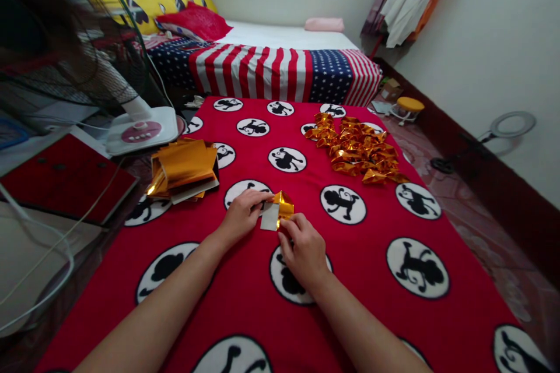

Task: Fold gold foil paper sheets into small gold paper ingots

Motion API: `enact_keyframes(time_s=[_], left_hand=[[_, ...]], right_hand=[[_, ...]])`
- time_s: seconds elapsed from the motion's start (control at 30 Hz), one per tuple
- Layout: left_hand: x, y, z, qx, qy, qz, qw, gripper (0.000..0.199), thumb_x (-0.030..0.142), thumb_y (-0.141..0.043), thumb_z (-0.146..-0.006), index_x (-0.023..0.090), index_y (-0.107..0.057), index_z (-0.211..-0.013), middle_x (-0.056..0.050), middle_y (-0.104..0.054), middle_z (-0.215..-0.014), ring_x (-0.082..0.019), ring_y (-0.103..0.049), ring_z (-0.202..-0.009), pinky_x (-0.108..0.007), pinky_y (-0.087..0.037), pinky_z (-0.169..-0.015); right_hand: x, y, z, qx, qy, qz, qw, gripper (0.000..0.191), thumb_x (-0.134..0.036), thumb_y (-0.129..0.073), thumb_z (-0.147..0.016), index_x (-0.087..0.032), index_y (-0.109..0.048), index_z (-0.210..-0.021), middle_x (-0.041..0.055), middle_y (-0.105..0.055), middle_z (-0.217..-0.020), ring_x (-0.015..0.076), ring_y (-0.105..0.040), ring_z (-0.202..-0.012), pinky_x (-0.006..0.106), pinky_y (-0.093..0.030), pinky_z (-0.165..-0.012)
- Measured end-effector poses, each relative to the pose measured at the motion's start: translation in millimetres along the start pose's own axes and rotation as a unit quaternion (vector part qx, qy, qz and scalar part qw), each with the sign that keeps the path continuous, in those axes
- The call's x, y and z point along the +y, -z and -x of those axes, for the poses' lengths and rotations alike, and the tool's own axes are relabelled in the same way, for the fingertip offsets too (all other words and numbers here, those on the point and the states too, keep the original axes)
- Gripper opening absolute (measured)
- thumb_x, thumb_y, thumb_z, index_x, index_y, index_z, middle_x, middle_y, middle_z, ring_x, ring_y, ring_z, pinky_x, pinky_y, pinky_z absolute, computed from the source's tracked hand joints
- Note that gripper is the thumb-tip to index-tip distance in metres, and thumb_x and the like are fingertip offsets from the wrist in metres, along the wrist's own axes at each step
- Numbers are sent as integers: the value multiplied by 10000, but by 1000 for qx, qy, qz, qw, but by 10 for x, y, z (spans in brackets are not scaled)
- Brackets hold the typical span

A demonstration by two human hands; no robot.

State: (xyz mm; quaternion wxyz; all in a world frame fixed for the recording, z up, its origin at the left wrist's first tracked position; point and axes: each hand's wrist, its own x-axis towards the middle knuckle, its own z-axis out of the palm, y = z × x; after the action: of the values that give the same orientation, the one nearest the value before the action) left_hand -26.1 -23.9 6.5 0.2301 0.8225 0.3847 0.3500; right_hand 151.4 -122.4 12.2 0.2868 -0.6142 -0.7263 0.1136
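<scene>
A small sheet of gold foil paper (pixel 286 208), partly folded with its pale back (pixel 269 219) showing on the left, lies on the red cloth between my hands. My left hand (pixel 243 210) pinches its upper left edge with thumb and fingers. At the lower right edge, the fingers of my right hand (pixel 303 245) close on the same paper. A stack of flat gold foil sheets (pixel 186 163) sits to the left. Farther off on the right lies a heap of folded gold foil pieces (pixel 356 148).
The red cloth (pixel 350 280) with white monkey circles covers the table. A fan (pixel 140 122) stands at the left beside a dark red panel (pixel 65 178) and cables. Behind is a bed with a striped cover (pixel 258 73). A yellow stool (pixel 410 104) and a ring light (pixel 513 125) stand right.
</scene>
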Motion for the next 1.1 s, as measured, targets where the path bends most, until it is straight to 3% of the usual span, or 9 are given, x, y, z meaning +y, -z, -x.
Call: enact_keyframes(time_s=[0.13,0.27,0.43,0.57,0.7,0.9,1.1], left_hand=[[-82,52,-30,-60,-74,-26,995,387,-11,-475,-840,201,-691,-1081,-59,-720,-1071,-187,-609,-1026,-367,-497,-918],[-152,167,-60,-126,-142,-38,981,304,68,-492,-901,222,-711,-1045,-52,-717,-1133,-177,-600,-1056,-357,-494,-924],[-117,266,-154,-145,-207,-122,960,170,213,-563,-915,217,-732,-933,-51,-735,-1075,-179,-622,-966,-334,-509,-858],[-71,254,-161,-134,-252,-171,943,162,205,-561,-917,214,-722,-903,-40,-738,-1055,-184,-624,-975,-328,-513,-845],[-79,218,-68,-106,-247,-159,950,156,194,-560,-915,203,-707,-966,-63,-722,-1096,-182,-621,-1021,-329,-522,-881],[8,287,-45,-183,-188,-123,957,231,123,-549,-882,228,-701,-1021,-73,-660,-1197,-204,-558,-1144,-349,-505,-943],[17,282,-114,-201,-211,-156,944,233,117,-520,-902,204,-689,-1037,-90,-675,-1140,-206,-570,-1096,-340,-508,-918]], right_hand=[[10,-7,-4,1,-7,-6,1000,175,-237,-583,-897,-211,-655,-1054,66,-601,-997,191,-590,-883,278,-451,-747],[26,-6,-24,-4,-8,-8,1000,170,-241,-605,-889,-218,-665,-1046,57,-614,-994,184,-602,-879,267,-452,-733],[38,13,-52,-8,-14,-16,1000,158,-252,-616,-889,-227,-683,-1030,43,-626,-982,173,-617,-870,252,-452,-711],[73,38,-50,-2,-17,-32,999,197,-276,-633,-882,-240,-682,-1069,33,-629,-989,166,-618,-877,244,-452,-705],[150,84,-77,-1,-9,-25,1000,185,-281,-635,-881,-266,-697,-1055,23,-629,-1000,159,-614,-878,241,-446,-706],[223,136,-165,2,7,9,1000,167,-259,-618,-890,-274,-708,-1030,22,-626,-967,154,-606,-837,247,-420,-654],[174,121,-156,-6,6,7,1000,164,-204,-614,-888,-253,-708,-1013,30,-639,-939,159,-603,-835,250,-431,-687]])
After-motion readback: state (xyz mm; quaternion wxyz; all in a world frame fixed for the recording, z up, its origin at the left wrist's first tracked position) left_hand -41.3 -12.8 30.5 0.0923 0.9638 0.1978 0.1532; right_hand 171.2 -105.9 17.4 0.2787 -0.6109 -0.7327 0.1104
